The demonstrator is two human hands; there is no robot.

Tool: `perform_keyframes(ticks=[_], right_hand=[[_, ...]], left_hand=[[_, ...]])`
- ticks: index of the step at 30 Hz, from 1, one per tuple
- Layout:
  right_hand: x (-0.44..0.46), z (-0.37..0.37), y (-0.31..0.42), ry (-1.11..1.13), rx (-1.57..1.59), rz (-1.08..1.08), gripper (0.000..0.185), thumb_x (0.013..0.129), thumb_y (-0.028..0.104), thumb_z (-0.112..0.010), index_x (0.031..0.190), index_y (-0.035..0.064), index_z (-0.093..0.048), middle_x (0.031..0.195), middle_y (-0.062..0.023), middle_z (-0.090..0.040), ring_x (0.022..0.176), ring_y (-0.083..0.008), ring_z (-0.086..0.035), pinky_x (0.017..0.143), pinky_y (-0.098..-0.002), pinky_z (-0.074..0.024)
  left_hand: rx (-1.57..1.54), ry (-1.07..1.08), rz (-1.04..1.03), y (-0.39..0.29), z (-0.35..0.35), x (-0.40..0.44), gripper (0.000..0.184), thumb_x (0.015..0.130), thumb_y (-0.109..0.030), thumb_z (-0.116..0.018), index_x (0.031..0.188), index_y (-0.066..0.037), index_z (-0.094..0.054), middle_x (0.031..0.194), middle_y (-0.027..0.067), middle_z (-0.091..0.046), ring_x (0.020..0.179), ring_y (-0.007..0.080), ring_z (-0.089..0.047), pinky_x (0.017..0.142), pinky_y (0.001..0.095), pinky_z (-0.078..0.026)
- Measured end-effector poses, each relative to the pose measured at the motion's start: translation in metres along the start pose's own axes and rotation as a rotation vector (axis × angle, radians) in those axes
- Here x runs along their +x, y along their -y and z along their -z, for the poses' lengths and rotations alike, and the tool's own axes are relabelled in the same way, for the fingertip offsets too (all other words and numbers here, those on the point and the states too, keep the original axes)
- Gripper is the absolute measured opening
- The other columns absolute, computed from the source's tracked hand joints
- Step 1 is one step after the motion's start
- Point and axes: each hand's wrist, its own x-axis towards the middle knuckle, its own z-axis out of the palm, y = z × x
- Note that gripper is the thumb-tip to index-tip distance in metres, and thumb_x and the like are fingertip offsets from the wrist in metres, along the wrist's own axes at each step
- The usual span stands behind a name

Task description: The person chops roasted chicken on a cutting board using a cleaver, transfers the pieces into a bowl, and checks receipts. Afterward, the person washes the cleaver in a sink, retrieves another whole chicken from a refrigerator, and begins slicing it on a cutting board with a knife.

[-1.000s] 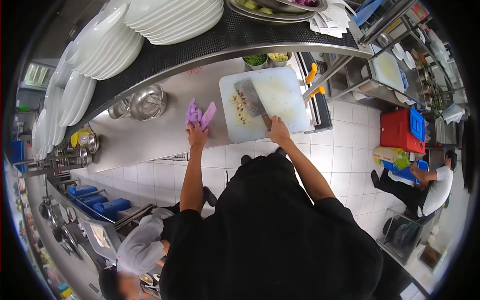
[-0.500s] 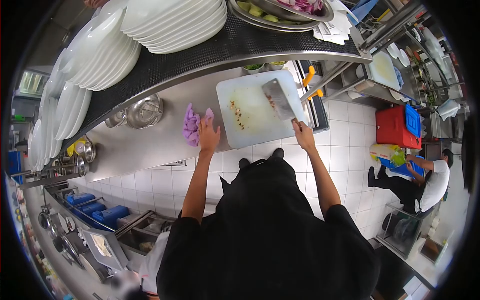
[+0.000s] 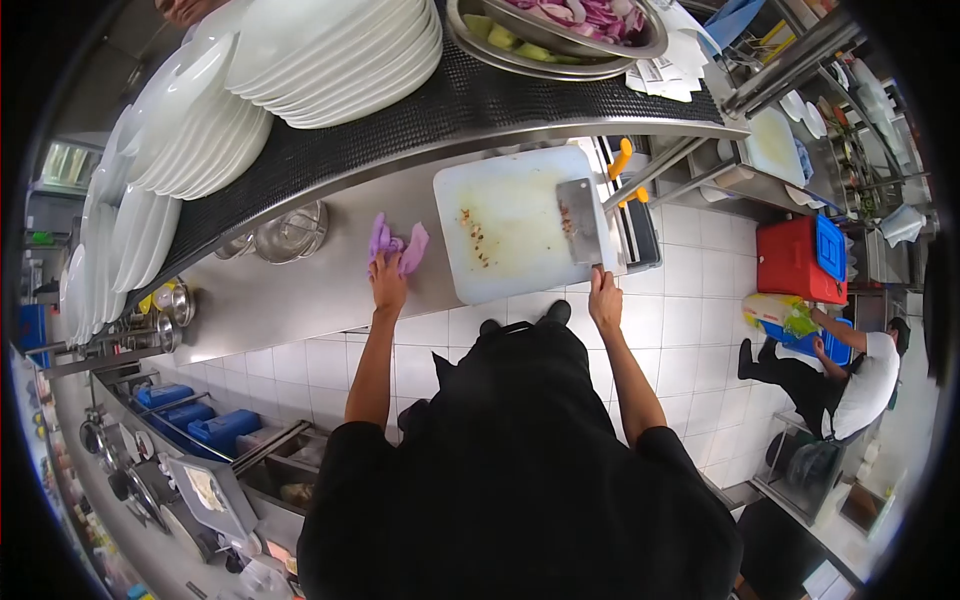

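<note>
My left hand (image 3: 388,287) is on the steel counter, its fingers closed on the near edge of a crumpled purple cloth (image 3: 412,250). In my right hand (image 3: 605,302) is the handle of a cleaver (image 3: 581,222). Its broad blade lies over the right part of a white cutting board (image 3: 515,275) and has brown bits stuck to it. More small brown scraps (image 3: 474,238) are scattered on the left half of the board.
Above the counter, a shelf (image 3: 480,105) carries stacked white plates (image 3: 335,60) and steel bowls of cut vegetables (image 3: 570,22). Steel pots (image 3: 290,232) stand under it. Yellow handles (image 3: 621,158) stick up beside the board. At right, a person (image 3: 860,375) sits near a red cooler (image 3: 798,258).
My left hand has shifted left and down and now grips the cloth, which has changed shape. The cleaver has turned more upright and moved right, toward the board's edge.
</note>
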Motion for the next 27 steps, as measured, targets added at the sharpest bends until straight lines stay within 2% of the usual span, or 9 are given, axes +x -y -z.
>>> perform_keyframes(ticks=[2,5,6,8,11,14,17,23,27], right_hand=[[-0.01,-0.007,0.01,0.062,0.008,0.037,0.042,0.105,0.044,-0.046,0.102,0.0035,-0.057,0.079,-0.0343,-0.066,0.075,-0.0558,-0.064,0.067,-0.0635,-0.0496],[-0.018,-0.016,0.035,0.131,-0.03,0.079,0.042,0.105,0.045,-0.047,0.102,0.0037,-0.055,0.077,-0.0342,-0.066,0.075,-0.055,-0.065,0.067,-0.0637,-0.0499],[-0.021,-0.02,0.042,0.108,0.0,0.136,0.038,0.104,0.041,-0.051,0.1,0.0035,-0.055,0.076,-0.0349,-0.065,0.072,-0.0559,-0.063,0.063,-0.064,-0.0488],[-0.02,-0.026,0.056,0.153,-0.03,0.144,0.039,0.104,0.043,-0.051,0.101,0.0038,-0.055,0.078,-0.035,-0.065,0.073,-0.0566,-0.063,0.065,-0.0645,-0.0493],[-0.001,-0.021,0.072,0.21,-0.046,0.152,0.042,0.103,0.046,-0.05,0.104,0.0049,-0.056,0.084,-0.0354,-0.066,0.081,-0.057,-0.064,0.071,-0.0651,-0.0493],[0.033,-0.018,0.07,0.256,-0.099,0.209,0.045,0.102,0.05,-0.05,0.108,0.0062,-0.058,0.088,-0.0352,-0.067,0.086,-0.0573,-0.063,0.076,-0.0649,-0.0494],[0.074,-0.018,0.067,0.305,-0.165,0.279,0.047,0.102,0.052,-0.049,0.109,0.0067,-0.06,0.089,-0.0332,-0.068,0.087,-0.0561,-0.064,0.078,-0.0635,-0.0503],[0.116,-0.012,0.081,0.384,-0.215,0.443,0.048,0.102,0.054,-0.049,0.109,0.0082,-0.061,0.085,-0.0304,-0.068,0.084,-0.0533,-0.066,0.076,-0.0611,-0.0527],[0.131,-0.012,0.092,0.437,-0.27,0.612,0.049,0.101,0.056,-0.05,0.11,0.0102,-0.064,0.083,-0.027,-0.069,0.083,-0.049,-0.068,0.075,-0.0576,-0.0551]], left_hand=[[-0.043,0.033,0.005,-0.011,0.008,0.0,0.052,0.085,-0.021,-0.072,0.136,-0.021,-0.058,0.152,0.0133,-0.036,0.137,0.0415,-0.037,0.108,0.0592,-0.036],[0.03,-0.151,-0.104,-0.048,0.021,-0.002,0.049,0.086,-0.021,-0.071,0.133,-0.018,-0.059,0.15,0.0139,-0.038,0.136,0.0425,-0.037,0.106,0.0559,-0.037],[0.036,-0.174,-0.151,-0.056,0.022,-0.003,0.048,0.086,-0.021,-0.071,0.133,-0.018,-0.059,0.148,0.0137,-0.041,0.135,0.0417,-0.039,0.106,0.0546,-0.037],[0.044,-0.231,-0.244,-0.07,0.02,0.004,0.047,0.087,-0.02,-0.07,0.133,-0.016,-0.058,0.145,0.0133,-0.045,0.134,0.0399,-0.041,0.105,0.0518,-0.037],[-0.226,-0.184,-0.351,-0.078,0.0,0.022,0.046,0.089,-0.018,-0.068,0.134,-0.013,-0.057,0.137,0.0138,-0.053,0.13,0.0386,-0.048,0.106,0.0504,-0.04],[-0.314,-0.013,-0.325,-0.099,0.003,0.029,0.044,0.091,-0.014,-0.067,0.133,-0.011,-0.056,0.132,0.0147,-0.057,0.122,0.0379,-0.055,0.103,0.0474,-0.044],[-0.373,0.037,-0.196,-0.119,-0.004,0.032,0.04,0.09,-0.011,-0.066,0.129,-0.009,-0.057,0.129,0.0162,-0.059,0.115,0.0389,-0.059,0.097,0.0465,-0.05],[-0.471,-0.081,-0.149,-0.122,-0.018,0.036,0.034,0.089,-0.005,-0.066,0.123,-0.007,-0.059,0.115,0.0166,-0.064,0.099,0.0373,-0.067,0.083,0.0471,-0.054],[-0.466,-0.095,-0.161,-0.119,-0.018,0.036,0.032,0.09,-0.004,-0.065,0.122,-0.006,-0.059,0.113,0.0176,-0.064,0.096,0.0368,-0.067,0.081,0.0478,-0.054]])
